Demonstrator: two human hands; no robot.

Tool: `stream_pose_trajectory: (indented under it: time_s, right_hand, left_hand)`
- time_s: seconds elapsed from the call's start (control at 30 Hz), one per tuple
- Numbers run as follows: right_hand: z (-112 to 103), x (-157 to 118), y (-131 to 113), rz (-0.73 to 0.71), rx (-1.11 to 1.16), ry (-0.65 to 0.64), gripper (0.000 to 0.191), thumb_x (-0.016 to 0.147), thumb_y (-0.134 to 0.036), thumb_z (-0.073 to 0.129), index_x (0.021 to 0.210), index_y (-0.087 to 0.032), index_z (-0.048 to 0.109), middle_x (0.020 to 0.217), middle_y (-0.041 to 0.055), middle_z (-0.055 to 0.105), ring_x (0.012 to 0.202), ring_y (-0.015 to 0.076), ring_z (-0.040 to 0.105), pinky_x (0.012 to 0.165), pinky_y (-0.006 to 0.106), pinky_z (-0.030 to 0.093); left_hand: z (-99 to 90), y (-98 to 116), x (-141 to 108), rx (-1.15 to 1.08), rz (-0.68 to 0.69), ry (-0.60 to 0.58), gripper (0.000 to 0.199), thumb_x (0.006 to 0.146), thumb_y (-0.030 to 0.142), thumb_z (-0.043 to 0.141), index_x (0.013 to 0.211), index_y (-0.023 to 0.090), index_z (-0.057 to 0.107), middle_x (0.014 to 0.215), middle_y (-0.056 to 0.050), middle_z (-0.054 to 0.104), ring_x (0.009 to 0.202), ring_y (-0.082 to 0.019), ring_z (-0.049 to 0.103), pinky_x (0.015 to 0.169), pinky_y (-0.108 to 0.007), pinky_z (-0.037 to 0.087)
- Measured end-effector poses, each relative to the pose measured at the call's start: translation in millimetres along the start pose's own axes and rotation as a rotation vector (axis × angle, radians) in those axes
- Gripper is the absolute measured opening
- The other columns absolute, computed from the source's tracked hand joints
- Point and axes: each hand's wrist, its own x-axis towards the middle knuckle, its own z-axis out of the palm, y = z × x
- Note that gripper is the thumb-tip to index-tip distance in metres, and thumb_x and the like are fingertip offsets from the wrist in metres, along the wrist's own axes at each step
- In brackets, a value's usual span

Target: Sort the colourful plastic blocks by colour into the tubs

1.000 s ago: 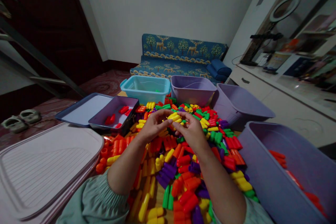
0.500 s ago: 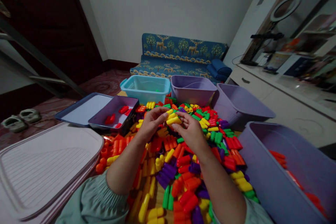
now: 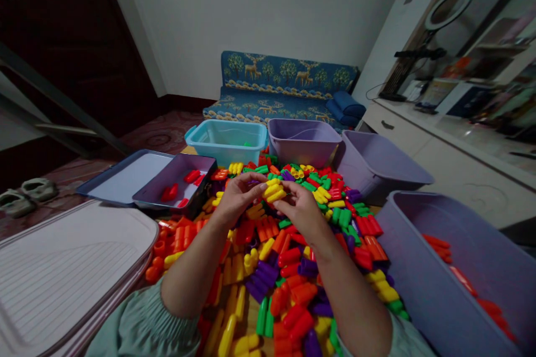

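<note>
Between my two hands, above the pile, is a small cluster of yellow plastic toy pieces (image 3: 274, 192). My left hand (image 3: 240, 194) grips its left side, thumb along the top. From the right, my right hand (image 3: 298, 204) pinches the same cluster with thumb and fingers. Parts of the fingertips are hidden behind the yellow pieces. Beneath both hands spreads a heap of red, orange, yellow, green and purple plastic pieces (image 3: 268, 276), many of them joined in rows.
A turquoise bin (image 3: 228, 153), a purple bin (image 3: 304, 148) and further purple bins (image 3: 402, 245) ring the pile. An open case (image 3: 142, 198) with red pieces lies left. White lids (image 3: 75, 268) sit at near left. Behind stands a blue patterned sofa (image 3: 276, 100).
The view has shifted slightly. The yellow cluster has turned a little between my fingers, and both hands still hold it in nearly the same place.
</note>
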Motion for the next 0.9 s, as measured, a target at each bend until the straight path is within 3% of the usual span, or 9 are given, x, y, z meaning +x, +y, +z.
stream_pose_trajectory:
  time_s: [0.1,0.3,0.53,0.7,0.9]
  right_hand:
    - [1,0,1,-0.01,0.043,-0.043,0.043,0.069,-0.027,0.068,0.11,-0.019,0.06,0.097,0.0038,0.071,0.084,0.0182,0.067,0.072,0.029,0.054]
    - [1,1,15,0.026,-0.086,-0.033,0.034,0.071,-0.027,0.066,0.103,-0.017,0.058,0.097,0.0053,0.07,0.087,0.0195,0.068,0.078,0.033,0.054]
    - [-5,0,8,0.025,-0.132,-0.031,0.031,0.074,-0.027,0.064,0.103,-0.018,0.061,0.096,0.0044,0.07,0.086,0.0193,0.067,0.075,0.031,0.053]
    - [-15,-1,-1,0.07,-0.058,-0.048,0.026,0.071,-0.028,0.066,0.095,-0.018,0.061,0.086,0.0017,0.068,0.077,0.0173,0.065,0.065,0.026,0.051]
    - [-31,-2,-13,0.07,-0.008,-0.055,0.021,0.071,-0.025,0.065,0.091,-0.017,0.062,0.08,-0.001,0.066,0.073,0.015,0.063,0.062,0.024,0.048]
  left_hand:
    - [-3.5,-4,1,0.069,0.028,-0.001,0.034,0.065,0.035,0.081,0.085,0.014,0.064,0.065,0.003,0.061,0.051,-0.006,0.049,0.049,-0.018,0.036]
    - [-2.9,-9,1,0.219,0.071,-0.069,0.028,0.076,0.037,0.072,0.092,0.015,0.066,0.081,-0.001,0.065,0.067,-0.011,0.058,0.063,-0.021,0.045]
    - [5.9,2,-5,0.315,-0.009,-0.125,0.039,0.086,0.044,0.06,0.112,0.015,0.067,0.103,-0.009,0.07,0.092,-0.021,0.065,0.077,-0.027,0.05]
    - [12.8,5,-7,0.258,-0.044,-0.14,0.045,0.084,0.047,0.061,0.116,0.015,0.066,0.107,-0.009,0.071,0.088,-0.021,0.067,0.079,-0.03,0.053]
    - [29.9,25,-3,0.347,-0.052,-0.196,0.049,0.083,0.047,0.063,0.119,0.014,0.065,0.102,-0.009,0.072,0.087,-0.022,0.067,0.074,-0.029,0.053]
